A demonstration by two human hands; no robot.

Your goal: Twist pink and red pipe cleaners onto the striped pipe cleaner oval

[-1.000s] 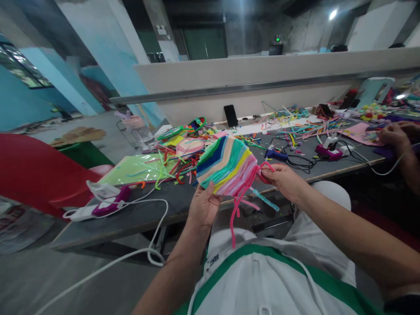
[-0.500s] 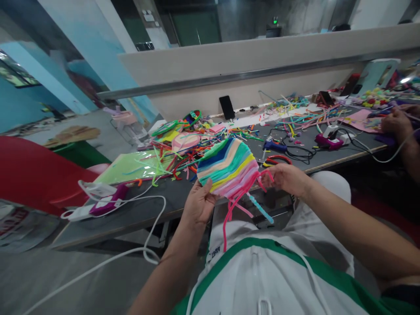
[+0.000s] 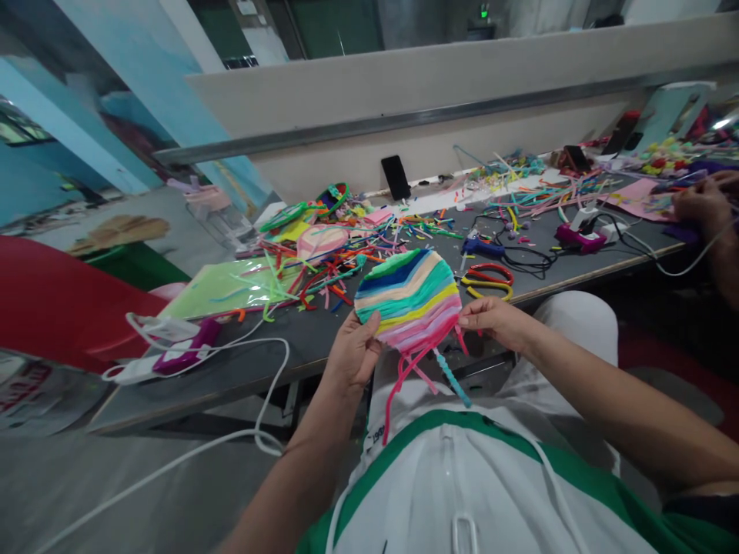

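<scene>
Left hand (image 3: 352, 355) pinches the striped disc (image 3: 407, 298), mid-frame; right hand (image 3: 501, 320) seems to pinch a pink strand (image 3: 463, 341). I'd brace the disc flat, tug lightly.

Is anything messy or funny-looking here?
Yes: fuzzy sticks and tiny snippets lie jumbled across the table, looking messy. A white cable droops off its near edge. Loose pink strands dangle from the striped piece, so it looks raggedy. Nothing looks clearly broken.

Single view from my head, facing forward and steeply down past my own chest, my hands (image 3: 424, 338) close below, bench (image 3: 242, 358) just beyond, low partition (image 3: 427, 92) behind it, room farther back.
</scene>
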